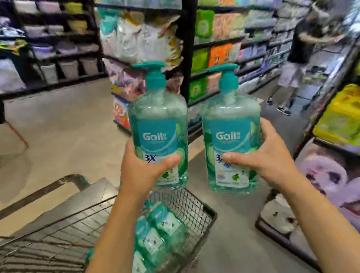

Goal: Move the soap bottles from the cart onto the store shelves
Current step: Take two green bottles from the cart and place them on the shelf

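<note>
Clearly teal and pump-topped, the left bottle (158,116) at eleven o'clock sits gripped in my left hand (144,174). My right hand (265,159) grips the right bottle (231,116) at one.

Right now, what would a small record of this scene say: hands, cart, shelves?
left hand: grips left bottle, upright
right hand: grips right bottle, upright
cart: below the hands, more bottles lying inside
shelves: ahead and right, stocked
task: two bottles held above the cart, not yet shelved
</note>
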Demonstrator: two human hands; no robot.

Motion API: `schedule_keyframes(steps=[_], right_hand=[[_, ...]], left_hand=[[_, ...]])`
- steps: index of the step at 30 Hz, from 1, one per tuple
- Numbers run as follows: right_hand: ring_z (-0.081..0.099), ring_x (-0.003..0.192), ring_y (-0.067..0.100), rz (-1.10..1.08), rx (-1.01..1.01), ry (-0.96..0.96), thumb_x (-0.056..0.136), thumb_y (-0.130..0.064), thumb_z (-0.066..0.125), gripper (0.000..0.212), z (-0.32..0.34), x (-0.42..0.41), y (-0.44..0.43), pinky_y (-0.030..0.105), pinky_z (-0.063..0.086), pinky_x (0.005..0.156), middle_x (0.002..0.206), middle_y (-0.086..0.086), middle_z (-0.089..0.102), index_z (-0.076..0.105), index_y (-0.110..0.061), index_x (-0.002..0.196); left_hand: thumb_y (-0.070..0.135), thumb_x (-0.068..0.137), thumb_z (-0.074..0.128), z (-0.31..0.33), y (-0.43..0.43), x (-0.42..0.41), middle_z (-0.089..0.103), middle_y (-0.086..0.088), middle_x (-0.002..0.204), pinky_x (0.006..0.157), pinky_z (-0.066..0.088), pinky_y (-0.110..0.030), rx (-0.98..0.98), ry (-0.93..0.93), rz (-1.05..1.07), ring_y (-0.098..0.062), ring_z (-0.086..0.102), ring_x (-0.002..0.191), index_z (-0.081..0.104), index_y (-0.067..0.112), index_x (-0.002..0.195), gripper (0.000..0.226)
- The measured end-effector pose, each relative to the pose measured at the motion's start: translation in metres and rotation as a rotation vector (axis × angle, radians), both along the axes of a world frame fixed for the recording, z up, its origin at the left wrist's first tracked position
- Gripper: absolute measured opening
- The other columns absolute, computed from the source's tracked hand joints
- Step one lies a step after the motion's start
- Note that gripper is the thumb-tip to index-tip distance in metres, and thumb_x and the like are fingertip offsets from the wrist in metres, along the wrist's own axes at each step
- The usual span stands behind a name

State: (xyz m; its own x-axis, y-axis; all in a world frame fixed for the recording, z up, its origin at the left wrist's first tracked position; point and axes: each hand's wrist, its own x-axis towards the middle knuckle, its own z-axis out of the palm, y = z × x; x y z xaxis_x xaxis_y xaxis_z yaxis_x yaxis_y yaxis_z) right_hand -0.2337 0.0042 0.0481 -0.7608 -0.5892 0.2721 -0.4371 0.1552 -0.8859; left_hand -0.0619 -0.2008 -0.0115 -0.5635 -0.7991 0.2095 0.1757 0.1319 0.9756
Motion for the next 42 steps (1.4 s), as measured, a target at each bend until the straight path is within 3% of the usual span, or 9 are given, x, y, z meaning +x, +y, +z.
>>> schedule_keyframes(steps=[5, 8, 16, 22, 25, 29, 32, 39, 42], right_hand=[[0.066, 0.116, 0.008, -0.154, -0.081, 0.073, 0.04, -0.049, 0.099, 0.113, 0.023, -0.024, 0.082, 0.043, 0.055, 0.103, 0.128, -0.008, 0.067, 0.05, -0.022, 0.138], [0.066, 0.116, 0.007, -0.25, -0.102, 0.099, 0.047, -0.036, 0.104, 0.106, 0.031, -0.041, 0.139, 0.043, 0.055, 0.103, 0.128, -0.009, 0.067, 0.051, -0.023, 0.138], [0.065, 0.113, 0.0, -0.454, -0.142, 0.157, 0.051, -0.03, 0.102, 0.096, 0.05, -0.083, 0.306, 0.034, 0.055, 0.102, 0.125, -0.013, 0.067, 0.052, -0.027, 0.133], [0.059, 0.115, -0.01, -0.551, -0.153, 0.206, 0.049, -0.033, 0.1, 0.11, 0.057, -0.104, 0.419, 0.014, 0.05, 0.097, 0.131, -0.017, 0.062, 0.045, -0.022, 0.144], [0.058, 0.118, -0.008, -0.602, -0.156, 0.201, 0.045, -0.042, 0.097, 0.117, 0.057, -0.112, 0.465, 0.017, 0.05, 0.099, 0.132, -0.018, 0.06, 0.043, -0.023, 0.147], [0.06, 0.118, -0.005, -0.683, -0.176, 0.194, 0.044, -0.042, 0.097, 0.112, 0.054, -0.126, 0.514, 0.017, 0.052, 0.096, 0.13, -0.017, 0.06, 0.045, -0.027, 0.142], [0.061, 0.113, -0.007, -0.743, -0.191, 0.181, 0.049, -0.031, 0.1, 0.104, 0.052, -0.142, 0.544, 0.011, 0.053, 0.087, 0.127, -0.017, 0.062, 0.047, -0.028, 0.14], [0.067, 0.106, -0.004, -0.871, -0.227, 0.175, 0.048, -0.026, 0.1, 0.104, 0.053, -0.205, 0.596, 0.012, 0.056, 0.078, 0.122, -0.011, 0.068, 0.049, -0.025, 0.138], [0.069, 0.104, -0.003, -0.904, -0.244, 0.182, 0.045, -0.028, 0.098, 0.104, 0.055, -0.23, 0.613, 0.013, 0.056, 0.075, 0.121, -0.01, 0.069, 0.05, -0.024, 0.137]], left_hand=[[0.049, 0.041, 0.103, 0.031, 0.045, -0.06, 0.076, -0.001, 0.12, 0.095, 0.058, -0.056, -0.06, 0.036, -0.146, -0.026, 0.075, 0.108, 0.059, 0.026, 0.132, 0.104], [0.046, 0.041, 0.101, 0.046, 0.089, -0.098, 0.078, 0.002, 0.115, 0.091, 0.061, -0.053, -0.096, 0.05, -0.211, -0.021, 0.076, 0.104, 0.061, 0.023, 0.129, 0.1], [0.039, 0.038, 0.097, 0.072, 0.237, -0.201, 0.079, 0.002, 0.11, 0.087, 0.064, -0.039, -0.12, 0.177, -0.405, -0.017, 0.077, 0.1, 0.061, 0.013, 0.127, 0.099], [0.038, 0.038, 0.097, 0.082, 0.338, -0.261, 0.077, -0.004, 0.114, 0.086, 0.063, -0.034, -0.152, 0.237, -0.532, -0.017, 0.077, 0.102, 0.057, 0.008, 0.131, 0.106], [0.041, 0.039, 0.098, 0.087, 0.382, -0.284, 0.077, -0.004, 0.116, 0.089, 0.061, -0.038, -0.171, 0.224, -0.591, -0.019, 0.076, 0.104, 0.056, 0.012, 0.131, 0.105], [0.043, 0.039, 0.101, 0.095, 0.431, -0.314, 0.077, -0.003, 0.117, 0.092, 0.06, -0.044, -0.173, 0.22, -0.671, -0.021, 0.075, 0.107, 0.058, 0.015, 0.13, 0.104], [0.039, 0.043, 0.101, 0.102, 0.46, -0.339, 0.075, -0.004, 0.122, 0.095, 0.059, -0.046, -0.197, 0.216, -0.744, -0.022, 0.074, 0.111, 0.056, 0.015, 0.134, 0.104], [0.031, 0.044, 0.1, 0.108, 0.522, -0.421, 0.076, -0.004, 0.12, 0.08, 0.063, -0.029, -0.16, 0.225, -0.904, -0.02, 0.076, 0.107, 0.054, 0.018, 0.135, 0.102], [0.017, 0.05, 0.103, 0.109, 0.547, -0.459, 0.076, -0.001, 0.119, 0.08, 0.063, -0.029, -0.138, 0.238, -0.945, -0.019, 0.076, 0.106, 0.053, 0.018, 0.136, 0.1]])
